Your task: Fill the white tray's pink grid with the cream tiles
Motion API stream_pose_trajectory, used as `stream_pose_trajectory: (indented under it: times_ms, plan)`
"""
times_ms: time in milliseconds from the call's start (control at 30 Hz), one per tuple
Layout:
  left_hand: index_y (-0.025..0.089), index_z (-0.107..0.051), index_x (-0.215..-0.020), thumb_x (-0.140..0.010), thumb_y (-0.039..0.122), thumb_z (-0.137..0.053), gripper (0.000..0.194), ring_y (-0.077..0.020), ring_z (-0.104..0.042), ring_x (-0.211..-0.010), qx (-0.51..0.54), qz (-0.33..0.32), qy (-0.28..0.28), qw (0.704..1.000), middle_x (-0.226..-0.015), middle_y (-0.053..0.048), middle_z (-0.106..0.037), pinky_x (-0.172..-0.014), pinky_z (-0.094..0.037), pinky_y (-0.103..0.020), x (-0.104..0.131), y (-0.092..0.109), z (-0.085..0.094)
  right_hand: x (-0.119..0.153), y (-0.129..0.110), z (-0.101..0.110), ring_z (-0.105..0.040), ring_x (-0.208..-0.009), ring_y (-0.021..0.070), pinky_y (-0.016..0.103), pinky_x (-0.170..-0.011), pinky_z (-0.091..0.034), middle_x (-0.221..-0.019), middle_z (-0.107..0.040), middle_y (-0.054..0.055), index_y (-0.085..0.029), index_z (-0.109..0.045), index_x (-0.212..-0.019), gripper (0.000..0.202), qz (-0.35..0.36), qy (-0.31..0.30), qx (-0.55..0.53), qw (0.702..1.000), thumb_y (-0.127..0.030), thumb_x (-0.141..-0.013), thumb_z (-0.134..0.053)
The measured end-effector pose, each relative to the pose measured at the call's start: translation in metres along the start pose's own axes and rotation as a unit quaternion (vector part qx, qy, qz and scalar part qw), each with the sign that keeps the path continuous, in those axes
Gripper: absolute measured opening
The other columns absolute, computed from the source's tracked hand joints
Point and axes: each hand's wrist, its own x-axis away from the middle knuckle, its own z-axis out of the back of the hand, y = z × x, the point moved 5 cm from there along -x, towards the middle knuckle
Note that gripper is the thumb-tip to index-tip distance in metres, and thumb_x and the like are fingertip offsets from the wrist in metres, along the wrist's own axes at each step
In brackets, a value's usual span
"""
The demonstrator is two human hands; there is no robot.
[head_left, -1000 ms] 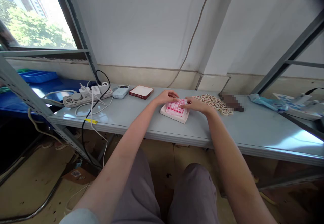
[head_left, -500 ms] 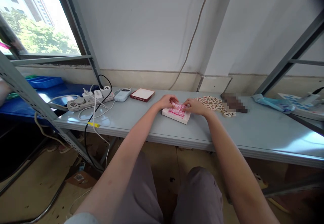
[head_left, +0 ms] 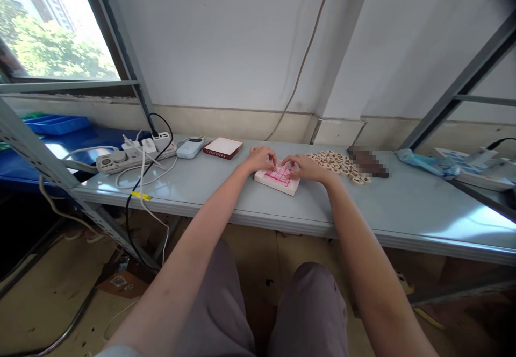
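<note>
Both hands are working at the shallow white rectangular box point(head_left: 278, 185) on the grey surface point(head_left: 306, 206); the left hand point(head_left: 261, 159) and right hand point(head_left: 303, 168) are curling their fingers onto the pink-lined translucent sheet point(head_left: 281, 174), pinching its edges, just beside round cream pieces point(head_left: 336, 164).

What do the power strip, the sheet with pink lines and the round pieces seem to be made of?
Power strip: probably hard plastic, smooth and pale, with moulded edges.
Sheet: thin, flexible paper or plastic film, crumpled; finish unclear.
Round pieces: wood or plastic, judging by their even cream colour; finish unclear.
</note>
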Motion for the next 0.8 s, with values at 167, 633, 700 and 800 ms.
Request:
stream_pose_trajectory:
  times_ms: [167,633,700,800]
  plan:
    - [0.024,-0.066,-0.073,-0.064,0.032,-0.064,0.012,-0.0186,-0.049,-0.093,0.0,0.007,-0.005,1.0,-0.089,0.001,-0.059,-0.084,-0.028,-0.031,0.0,-0.001,-0.001,0.002,-0.007,0.003,-0.05,-0.09,0.0216,0.032,-0.083,-0.036,-0.09,-0.053,0.007,-0.028,-0.067,-0.099,0.027,-0.009,-0.011,0.011,1.0,-0.029,-0.075,-0.055]
    - [0.027,-0.069,-0.078,-0.066,0.036,-0.065,0.015,-0.0222,-0.041,-0.107,0.005,0.01,-0.009,1.0,-0.106,0.0,-0.05,-0.096,-0.027,-0.035,0.002,-0.003,-0.001,0.003,0.003,0.01,-0.053,-0.091,0.0202,0.029,-0.08,-0.038,-0.099,-0.06,0.006,-0.025,-0.069,-0.094,0.026,-0.049,0.069,-0.033,0.996,-0.032,-0.077,-0.051]
    - [0.026,-0.068,-0.081,-0.066,0.032,-0.065,0.016,-0.0221,-0.04,-0.109,0.024,0.006,-0.004,1.0,-0.107,-0.001,-0.049,-0.096,-0.029,-0.033,0.003,-0.004,0.001,0.007,0.016,0.017,-0.054,-0.09,0.0203,0.031,-0.078,-0.038,-0.099,-0.062,0.005,-0.023,-0.068,-0.094,0.028,-0.117,0.141,-0.015,0.983,-0.03,-0.08,-0.045]
    - [0.023,-0.065,-0.084,-0.068,0.022,-0.06,0.017,-0.0212,-0.039,-0.112,0.051,0.003,0.004,0.999,-0.109,-0.003,-0.049,-0.096,-0.032,-0.031,0.003,-0.01,0.001,0.016,0.033,0.022,-0.051,-0.097,0.0256,0.039,-0.082,-0.035,-0.1,-0.062,0.009,-0.022,-0.067,-0.096,0.03,-0.238,0.205,0.095,0.945,-0.025,-0.08,-0.042]
